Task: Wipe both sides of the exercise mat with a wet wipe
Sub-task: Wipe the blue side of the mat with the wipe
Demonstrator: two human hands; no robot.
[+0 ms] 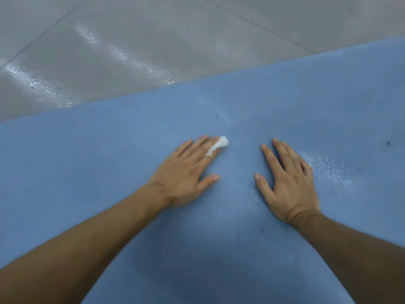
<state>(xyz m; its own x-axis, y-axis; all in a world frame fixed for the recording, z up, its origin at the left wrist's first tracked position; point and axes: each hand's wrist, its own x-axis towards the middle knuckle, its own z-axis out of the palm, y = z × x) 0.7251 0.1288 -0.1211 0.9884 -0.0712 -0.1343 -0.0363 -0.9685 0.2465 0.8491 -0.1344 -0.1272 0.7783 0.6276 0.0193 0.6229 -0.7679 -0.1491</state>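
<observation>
The blue exercise mat (109, 150) lies flat on the floor and fills the lower part of the head view. My left hand (186, 172) presses palm down on it, with a small crumpled white wet wipe (220, 144) pinned between and under its fingers, the wipe's end sticking out past the fingertips. My right hand (287, 181) lies flat on the mat just to the right, fingers spread, holding nothing. Damp shiny streaks show on the mat beside my right hand and beyond the wipe.
Grey tiled floor (153, 40) stretches beyond the mat's far edge, with wet glossy streaks running along it. A few small dark specks mark the mat, one at the far right (388, 143).
</observation>
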